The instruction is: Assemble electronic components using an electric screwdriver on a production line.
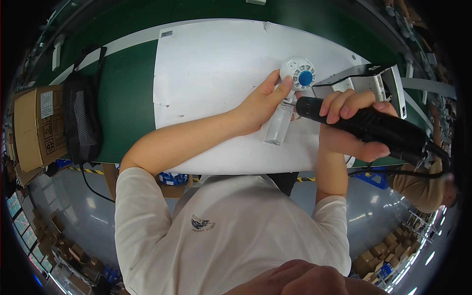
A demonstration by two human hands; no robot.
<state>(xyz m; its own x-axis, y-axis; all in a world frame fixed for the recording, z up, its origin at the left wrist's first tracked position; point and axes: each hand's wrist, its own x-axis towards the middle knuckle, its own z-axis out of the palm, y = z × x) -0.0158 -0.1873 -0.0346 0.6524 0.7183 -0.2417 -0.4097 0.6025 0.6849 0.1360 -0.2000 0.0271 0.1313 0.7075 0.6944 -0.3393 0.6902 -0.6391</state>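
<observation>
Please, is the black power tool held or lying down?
Held: the right hand wraps around the black power tool, tip toward the white fan.

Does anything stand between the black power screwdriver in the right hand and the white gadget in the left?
Nothing visible does. The right hand holds the screwdriver with its tip near the neck of the gadget; contact is unclear. Fingers of the left hand grip beside the tip. The metal case lies beyond the right hand.
</observation>
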